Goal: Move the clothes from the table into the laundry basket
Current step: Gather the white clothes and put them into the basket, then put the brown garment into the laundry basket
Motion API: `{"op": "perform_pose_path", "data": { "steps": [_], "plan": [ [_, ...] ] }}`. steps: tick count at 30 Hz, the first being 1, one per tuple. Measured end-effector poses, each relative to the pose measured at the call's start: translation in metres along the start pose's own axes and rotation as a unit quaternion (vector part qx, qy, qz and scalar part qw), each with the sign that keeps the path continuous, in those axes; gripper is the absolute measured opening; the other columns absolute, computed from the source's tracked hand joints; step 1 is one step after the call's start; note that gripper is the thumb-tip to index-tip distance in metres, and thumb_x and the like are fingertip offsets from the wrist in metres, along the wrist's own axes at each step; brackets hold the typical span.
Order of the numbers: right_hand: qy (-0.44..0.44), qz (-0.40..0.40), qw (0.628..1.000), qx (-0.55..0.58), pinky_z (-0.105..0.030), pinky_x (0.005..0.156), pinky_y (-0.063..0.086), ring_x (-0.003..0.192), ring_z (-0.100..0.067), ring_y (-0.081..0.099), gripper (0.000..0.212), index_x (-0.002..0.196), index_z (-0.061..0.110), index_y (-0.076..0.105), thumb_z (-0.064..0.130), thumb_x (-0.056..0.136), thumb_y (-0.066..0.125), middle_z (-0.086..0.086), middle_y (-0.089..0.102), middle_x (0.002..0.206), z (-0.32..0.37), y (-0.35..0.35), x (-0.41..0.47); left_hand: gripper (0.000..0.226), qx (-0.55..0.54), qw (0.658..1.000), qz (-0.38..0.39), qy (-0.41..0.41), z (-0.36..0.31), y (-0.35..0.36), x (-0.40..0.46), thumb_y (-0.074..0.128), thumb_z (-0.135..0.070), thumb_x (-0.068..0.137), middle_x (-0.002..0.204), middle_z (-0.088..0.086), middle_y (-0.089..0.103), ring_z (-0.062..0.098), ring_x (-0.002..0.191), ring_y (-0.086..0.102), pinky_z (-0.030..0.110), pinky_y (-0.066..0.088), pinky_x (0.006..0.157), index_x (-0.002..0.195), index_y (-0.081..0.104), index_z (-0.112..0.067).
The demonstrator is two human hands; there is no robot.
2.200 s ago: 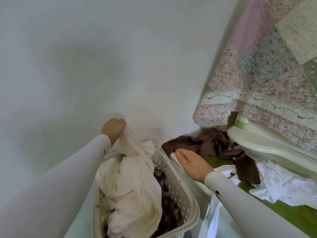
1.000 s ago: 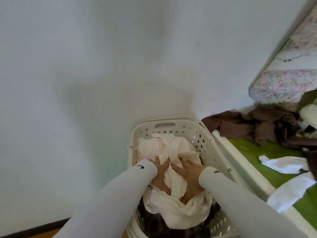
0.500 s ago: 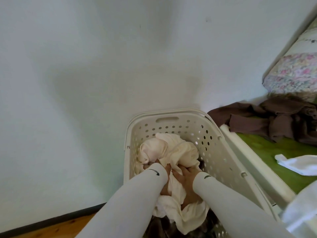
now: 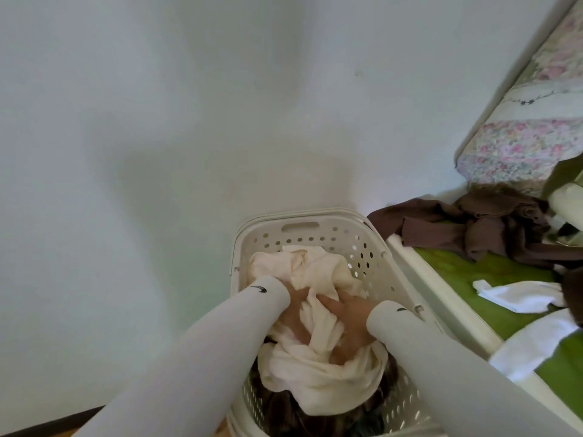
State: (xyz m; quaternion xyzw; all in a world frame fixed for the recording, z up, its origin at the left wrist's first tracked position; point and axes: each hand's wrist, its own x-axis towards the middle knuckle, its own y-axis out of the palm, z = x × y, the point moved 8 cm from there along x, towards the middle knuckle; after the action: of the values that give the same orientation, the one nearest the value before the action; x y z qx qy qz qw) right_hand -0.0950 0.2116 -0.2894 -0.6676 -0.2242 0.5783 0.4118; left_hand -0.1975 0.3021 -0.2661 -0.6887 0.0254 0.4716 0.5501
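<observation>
A white perforated laundry basket (image 4: 309, 227) stands against the wall at the lower middle. Inside it lies a cream garment (image 4: 318, 370) over darker clothes. My left hand (image 4: 291, 316) and my right hand (image 4: 350, 323) both press flat down on the cream garment, fingers partly buried in its folds. To the right, on the green-topped table (image 4: 457, 272), lie a brown garment (image 4: 485, 231) and white clothes (image 4: 520, 294).
A plain wall fills the left and top. A floral quilt (image 4: 530, 134) hangs at the upper right above the table. A dark baseboard and a strip of wooden floor show at the lower left corner.
The cream garment went from hanging in my left hand above the basket to lying inside it. Both hands came down on it and have pushed it deeper. The view turned left.
</observation>
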Motion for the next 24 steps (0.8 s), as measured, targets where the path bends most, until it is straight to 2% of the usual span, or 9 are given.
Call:
{"op": "perform_pose_path", "data": {
  "steps": [2,5,8,12,18,20,24],
  "plan": [
    [0.006,-0.013,1.0,0.016,-0.054,0.118,0.026,0.151,-0.034,0.009,0.134,0.148,0.049,-0.018,0.069,0.058,0.078,0.002,-0.01,0.165,-0.003,-0.009,-0.016,0.112,0.044,0.999,0.007,-0.02,0.004,-0.011,-0.013,0.062,-0.079,0.068,0.161,0.003,0.021,0.034,0.146,0.022,0.054,0.024,0.116,0.153,-0.002,-0.044],
    [0.004,-0.042,0.999,0.019,-0.053,0.119,0.023,0.152,-0.03,0.007,0.126,0.152,0.044,-0.013,0.075,0.063,0.071,0.005,-0.009,0.166,-0.006,-0.027,-0.045,0.098,0.072,0.997,-0.022,-0.019,0.003,-0.028,-0.029,0.056,-0.078,0.073,0.159,-0.002,0.028,0.03,0.145,0.027,0.05,0.025,0.116,0.154,0.016,-0.039],
    [0.001,-0.087,0.994,0.059,-0.049,0.119,0.026,0.152,-0.024,0.013,0.107,0.155,0.04,-0.001,0.075,0.075,0.06,0.008,-0.004,0.166,-0.011,-0.045,-0.075,0.08,0.076,0.993,-0.089,-0.006,-0.006,-0.049,-0.045,0.052,-0.067,0.085,0.155,0.0,0.037,0.026,0.142,0.034,0.044,0.031,0.115,0.151,0.032,-0.026],
    [0.005,-0.185,0.976,0.111,-0.042,0.119,0.026,0.149,-0.021,0.024,0.084,0.156,0.032,0.014,0.067,0.088,0.049,0.004,0.011,0.165,-0.027,-0.062,-0.112,0.066,0.038,0.98,-0.191,0.024,-0.027,-0.077,-0.072,0.045,-0.056,0.094,0.152,0.005,0.041,0.027,0.138,0.04,0.041,0.036,0.11,0.149,0.035,-0.022],
    [0.056,-0.26,0.952,0.155,-0.04,0.118,0.027,0.148,-0.023,0.025,0.077,0.155,0.032,0.02,0.065,0.09,0.048,-0.001,0.011,0.164,-0.072,-0.066,-0.18,0.066,0.002,0.954,-0.288,0.088,-0.068,-0.112,-0.103,0.044,-0.058,0.093,0.151,0.009,0.04,0.031,0.136,0.041,0.045,0.036,0.11,0.149,0.035,-0.024],
    [0.082,-0.271,0.945,0.163,-0.039,0.118,0.027,0.148,-0.024,0.025,0.076,0.155,0.031,0.02,0.062,0.091,0.048,-0.002,0.011,0.163,-0.091,-0.061,-0.201,0.064,-0.001,0.945,-0.308,0.113,-0.09,-0.122,-0.112,0.046,-0.055,0.094,0.149,0.01,0.042,0.031,0.135,0.042,0.042,0.036,0.11,0.148,0.035,-0.023],
    [0.144,-0.292,0.925,0.194,-0.038,0.116,0.031,0.146,-0.024,0.03,0.073,0.155,0.028,0.023,0.06,0.093,0.047,-0.001,0.012,0.163,-0.139,-0.04,-0.242,0.054,0.003,0.927,-0.332,0.171,-0.148,-0.135,-0.131,0.046,-0.052,0.095,0.134,0.011,0.051,0.032,0.123,0.051,0.039,0.042,0.101,0.138,0.045,-0.021]
  ]
}}
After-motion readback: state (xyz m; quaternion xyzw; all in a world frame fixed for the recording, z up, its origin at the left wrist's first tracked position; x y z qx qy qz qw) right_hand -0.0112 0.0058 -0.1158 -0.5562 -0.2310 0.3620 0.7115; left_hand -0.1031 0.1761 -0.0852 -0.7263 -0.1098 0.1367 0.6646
